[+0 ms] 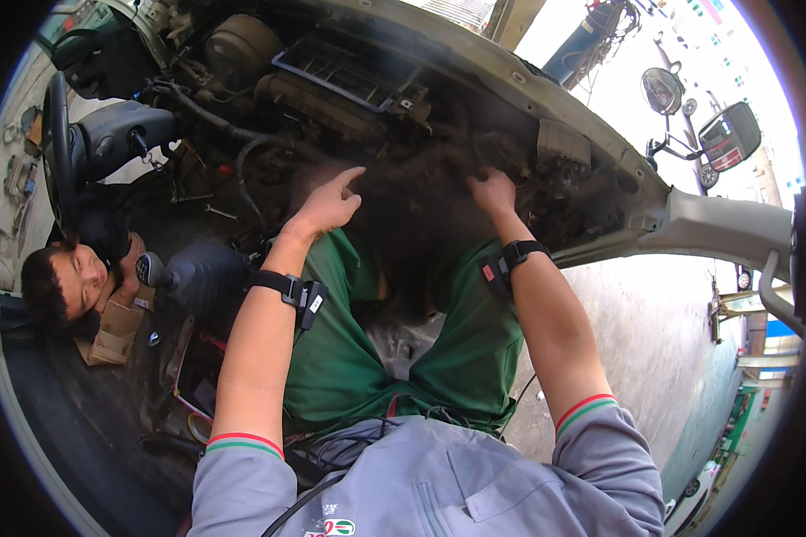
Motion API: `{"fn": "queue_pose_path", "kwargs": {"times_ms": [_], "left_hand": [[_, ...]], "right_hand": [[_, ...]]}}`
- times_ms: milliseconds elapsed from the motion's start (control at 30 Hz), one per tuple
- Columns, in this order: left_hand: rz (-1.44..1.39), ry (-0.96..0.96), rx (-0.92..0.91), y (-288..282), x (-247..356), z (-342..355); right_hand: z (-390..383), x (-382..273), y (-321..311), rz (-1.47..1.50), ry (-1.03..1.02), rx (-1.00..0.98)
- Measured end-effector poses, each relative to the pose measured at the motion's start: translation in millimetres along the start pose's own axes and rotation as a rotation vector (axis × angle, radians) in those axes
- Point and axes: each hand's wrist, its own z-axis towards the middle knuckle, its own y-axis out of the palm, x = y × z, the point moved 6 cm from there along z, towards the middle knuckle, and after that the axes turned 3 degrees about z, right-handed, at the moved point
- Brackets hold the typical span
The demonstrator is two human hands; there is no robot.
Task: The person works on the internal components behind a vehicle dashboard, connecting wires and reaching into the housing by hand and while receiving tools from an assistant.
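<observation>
My left hand (330, 204) is over the exposed mechanical parts of a vehicle, its index finger stretched out and thumb apart. Nothing shows in it. My right hand (493, 191) reaches into the same dark cavity farther right, with the fingers curled in; whatever they may hold is hidden. Between the hands the parts are dark and blurred by haze. Beyond them lies a dirty housing (318, 98) with a blue-edged rectangular frame (345, 70). A dark hose (242, 174) runs down left of my left hand. Black straps with small boxes circle both my wrists.
A co-worker (85, 268) leans in at the left, near a cardboard box (115, 338). Also left are a steering wheel (56, 152), a gear lever (155, 268) and a wrench (221, 212). A pale body edge (654, 192) and side mirrors (730, 136) border the right.
</observation>
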Motion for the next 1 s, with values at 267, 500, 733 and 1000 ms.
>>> {"fn": "queue_pose_path", "kwargs": {"times_ms": [267,500,733,1000], "left_hand": [[0.021,0.020,0.044,-0.3,-8.9,8.6],[0.120,0.078,0.138,-5.5,-4.2,4.4],[0.200,0.077,0.130,-0.9,4.3,7.8],[0.404,-0.054,0.056,1.7,7.1,-4.3]], "right_hand": [[-1.0,-3.0,0.5,-0.016,-0.033,0.012],[-26.1,-50.8,-13.4,0.151,-0.094,0.139],[-37.7,-86.9,52.0,0.200,-0.205,-0.452],[-39.8,-97.1,73.1,0.351,0.084,-0.639]]}}
